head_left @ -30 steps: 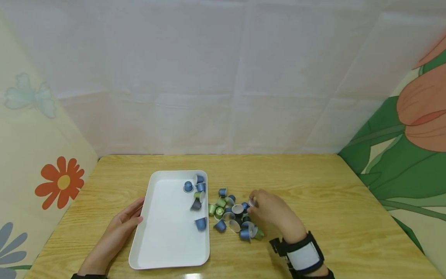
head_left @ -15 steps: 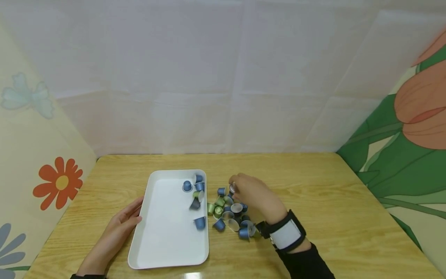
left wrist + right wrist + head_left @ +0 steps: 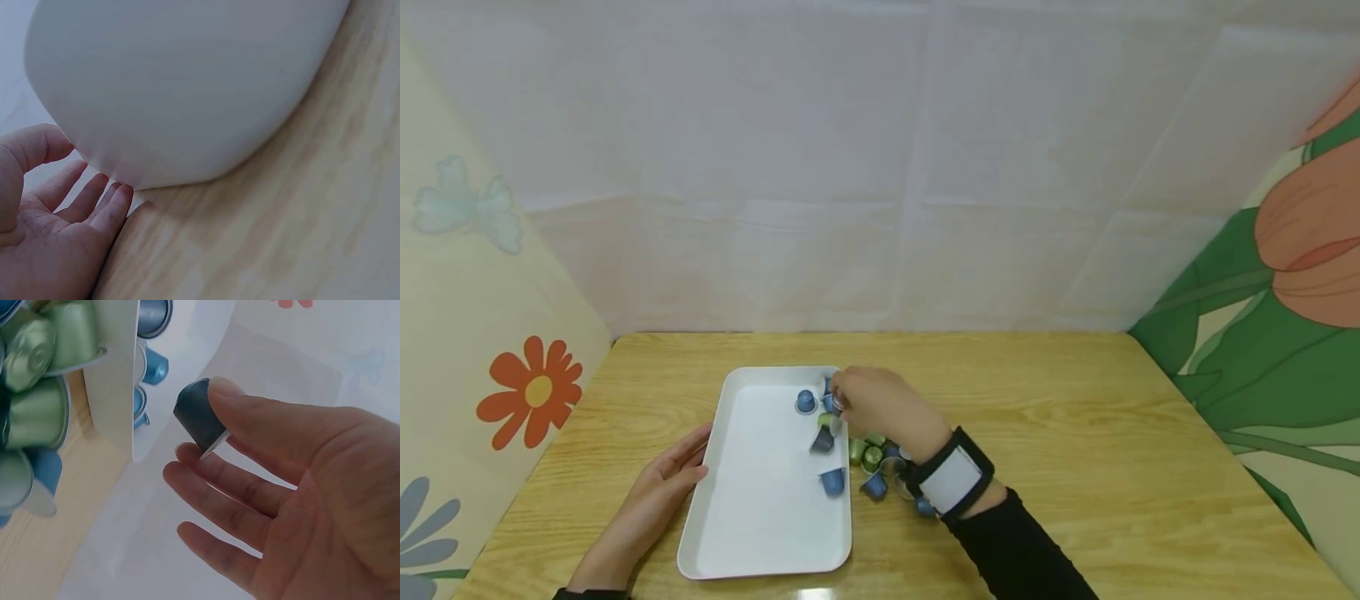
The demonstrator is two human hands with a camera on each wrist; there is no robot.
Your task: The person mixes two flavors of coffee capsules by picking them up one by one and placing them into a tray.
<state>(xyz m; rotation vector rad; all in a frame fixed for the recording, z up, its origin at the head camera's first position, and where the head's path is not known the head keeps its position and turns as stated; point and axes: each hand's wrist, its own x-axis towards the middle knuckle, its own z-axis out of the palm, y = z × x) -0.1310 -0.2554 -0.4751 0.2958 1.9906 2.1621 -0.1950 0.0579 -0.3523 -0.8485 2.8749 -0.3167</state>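
My right hand (image 3: 891, 408) is over the right rim of a white tray (image 3: 752, 517). Between thumb and fingers it pinches a dark blue-grey coffee capsule (image 3: 197, 415). Blue capsules (image 3: 832, 482), a dark grey capsule (image 3: 822, 440) and a green capsule (image 3: 825, 419) lie along the tray's right side. My left hand (image 3: 658, 487) rests against the tray's left edge, its fingertips (image 3: 125, 190) touching the outer wall with fingers loosely bent. Just right of the tray is a pile of green capsules (image 3: 872, 457) and blue capsules (image 3: 874, 486), partly hidden by my right arm.
The tray and pile stand on a wood-grain table (image 3: 1075, 467). A white cloth backdrop (image 3: 865, 167) rises behind it. Painted panels with a red flower (image 3: 537, 392) and a tulip (image 3: 1311, 233) flank the sides.
My right hand has moved left from the far side of the pile to the tray's upper right rim, carrying a capsule. The left hand and tray have stayed in place.
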